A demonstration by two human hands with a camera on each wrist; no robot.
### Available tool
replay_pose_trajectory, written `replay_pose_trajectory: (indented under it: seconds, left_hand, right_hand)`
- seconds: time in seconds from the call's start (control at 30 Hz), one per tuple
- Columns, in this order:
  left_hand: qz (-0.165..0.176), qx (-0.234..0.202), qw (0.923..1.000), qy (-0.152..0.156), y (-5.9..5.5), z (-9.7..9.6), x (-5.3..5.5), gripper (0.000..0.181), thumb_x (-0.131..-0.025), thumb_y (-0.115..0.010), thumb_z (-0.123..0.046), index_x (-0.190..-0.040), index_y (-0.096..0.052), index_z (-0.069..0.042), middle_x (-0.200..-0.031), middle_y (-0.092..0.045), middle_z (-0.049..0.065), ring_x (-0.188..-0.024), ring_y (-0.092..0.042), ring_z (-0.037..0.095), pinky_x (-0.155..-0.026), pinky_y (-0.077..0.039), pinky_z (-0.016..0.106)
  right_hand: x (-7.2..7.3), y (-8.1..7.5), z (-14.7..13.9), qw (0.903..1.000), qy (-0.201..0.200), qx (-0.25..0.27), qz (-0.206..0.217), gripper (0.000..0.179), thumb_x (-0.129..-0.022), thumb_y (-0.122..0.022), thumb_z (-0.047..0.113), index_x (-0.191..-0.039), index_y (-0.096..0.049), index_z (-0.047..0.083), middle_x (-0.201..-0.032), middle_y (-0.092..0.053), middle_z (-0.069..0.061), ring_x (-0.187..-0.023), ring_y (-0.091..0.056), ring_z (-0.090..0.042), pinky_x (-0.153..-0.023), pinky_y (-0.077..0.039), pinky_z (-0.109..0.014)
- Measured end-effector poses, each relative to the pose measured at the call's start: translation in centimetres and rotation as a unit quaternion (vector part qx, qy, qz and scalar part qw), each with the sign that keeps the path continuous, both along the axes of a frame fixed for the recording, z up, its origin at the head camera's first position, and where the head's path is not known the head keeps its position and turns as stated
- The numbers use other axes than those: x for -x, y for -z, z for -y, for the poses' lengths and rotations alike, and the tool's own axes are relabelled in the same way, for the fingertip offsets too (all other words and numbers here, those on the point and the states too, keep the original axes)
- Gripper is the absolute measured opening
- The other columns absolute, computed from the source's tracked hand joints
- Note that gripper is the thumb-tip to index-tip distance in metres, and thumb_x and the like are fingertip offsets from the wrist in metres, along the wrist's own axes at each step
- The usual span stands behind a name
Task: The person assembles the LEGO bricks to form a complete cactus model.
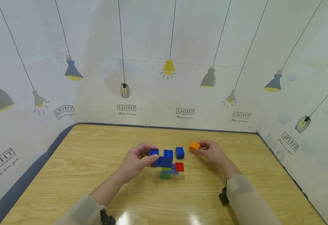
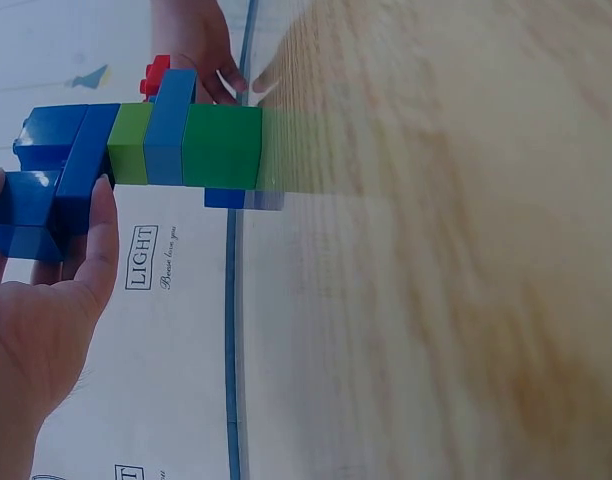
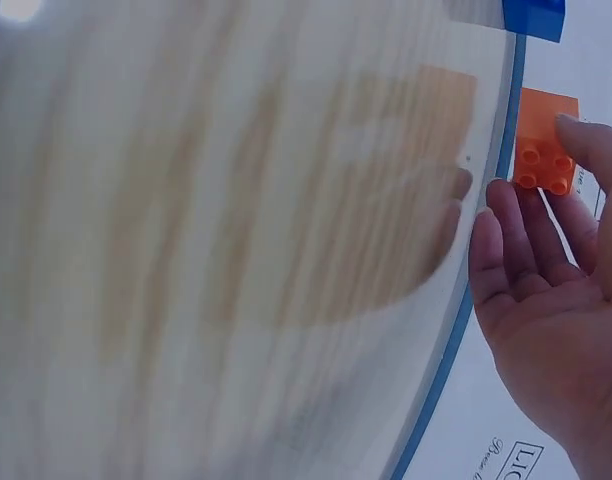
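Observation:
A small tower of building bricks stands at the middle of the table, from a green brick (image 1: 165, 176) at the bottom through a light blue brick (image 2: 166, 140) and a lime brick (image 2: 129, 145) to several dark blue bricks (image 1: 168, 156) on top. A red brick (image 1: 179, 167) sits out on the light blue one's right end. My left hand (image 1: 134, 162) holds the upper left blue brick (image 2: 24, 205) between thumb and fingers. Farther right, my right hand (image 1: 213, 153) pinches an orange brick (image 1: 194, 147), its studs turned toward the palm in the right wrist view.
A loose blue brick (image 1: 179, 152) lies between the tower and the orange brick. The wooden table (image 1: 102, 140) has a dark blue strip (image 1: 164, 126) along its far edge, and a lamp-patterned sheet (image 1: 149, 40) hangs behind it and along both sides.

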State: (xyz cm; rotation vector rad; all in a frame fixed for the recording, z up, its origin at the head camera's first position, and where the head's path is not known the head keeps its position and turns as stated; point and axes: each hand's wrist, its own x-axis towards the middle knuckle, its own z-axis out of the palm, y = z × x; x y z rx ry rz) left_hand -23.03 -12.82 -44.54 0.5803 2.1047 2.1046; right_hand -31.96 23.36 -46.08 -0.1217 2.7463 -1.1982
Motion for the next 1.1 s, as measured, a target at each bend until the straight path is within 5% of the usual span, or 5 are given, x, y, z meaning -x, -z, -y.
replay_pose_trajectory:
  seconds: [0.3,0.67,1.1]
  left_hand:
    - [-0.006,0.001,1.0000,-0.002,-0.2,-0.1,-0.1,0.032,-0.106,-0.074,-0.012,-0.135,-0.068,-0.003,-0.120,-0.065,0.010,-0.109,-0.067,0.024,-0.083,-0.070,0.035]
    - [-0.006,-0.002,1.0000,0.000,0.0,-0.1,0.0,0.032,-0.105,-0.074,-0.012,-0.135,-0.068,-0.002,-0.119,-0.065,0.009,-0.109,-0.067,0.024,-0.083,-0.070,0.035]
    - [-0.007,-0.007,0.9999,0.002,0.0,-0.1,0.0,0.032,-0.105,-0.074,-0.011,-0.135,-0.068,-0.002,-0.118,-0.064,0.008,-0.108,-0.067,0.024,-0.083,-0.070,0.035]
  right_hand:
    - [-1.0,-0.9,-1.5,0.9998,0.005,-0.005,-0.017,0.051,-0.104,-0.077,0.035,-0.146,-0.066,0.008,-0.141,-0.070,-0.016,-0.120,-0.068,-0.032,-0.100,-0.062,-0.041]
    - [-2.7,-2.0,-2.4,0.9974,-0.036,0.012,-0.062,0.050,-0.105,-0.077,0.032,-0.147,-0.065,0.008,-0.137,-0.072,-0.016,-0.121,-0.070,-0.033,-0.095,-0.064,-0.041]
    - [-5.4,-3.3,-0.4,0.9886,-0.087,0.050,-0.113,0.041,-0.104,-0.078,0.021,-0.143,-0.068,0.009,-0.133,-0.073,-0.013,-0.115,-0.070,-0.026,-0.092,-0.060,-0.023]
